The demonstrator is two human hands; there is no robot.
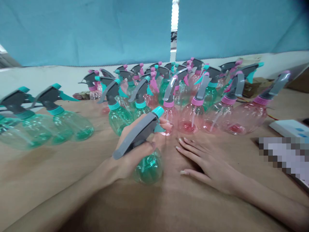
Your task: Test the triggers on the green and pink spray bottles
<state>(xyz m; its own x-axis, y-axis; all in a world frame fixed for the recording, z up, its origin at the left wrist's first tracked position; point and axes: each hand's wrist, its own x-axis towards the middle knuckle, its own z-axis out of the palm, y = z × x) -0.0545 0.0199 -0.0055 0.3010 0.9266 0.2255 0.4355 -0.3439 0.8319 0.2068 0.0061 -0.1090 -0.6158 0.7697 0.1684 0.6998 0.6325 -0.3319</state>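
Observation:
My left hand (131,151) is closed around the neck of a green spray bottle (149,167) with a grey head and turquoise nozzle. The nozzle points away and to the right, and two fingers reach past the turquoise trigger. The bottle's round body shows below my palm, over the table top. My right hand (205,159) lies flat with fingers spread on the wooden table (169,206), holding nothing. Just beyond its fingertips stands a pink spray bottle (190,120) with a grey head and pink collar.
Several pink and green spray bottles (166,87) crowd the back of the table. More green bottles (72,127) stand at the left. A white box-like object (289,127) and a pixelated item (285,158) lie at the right. A blue curtain (96,32) hangs behind.

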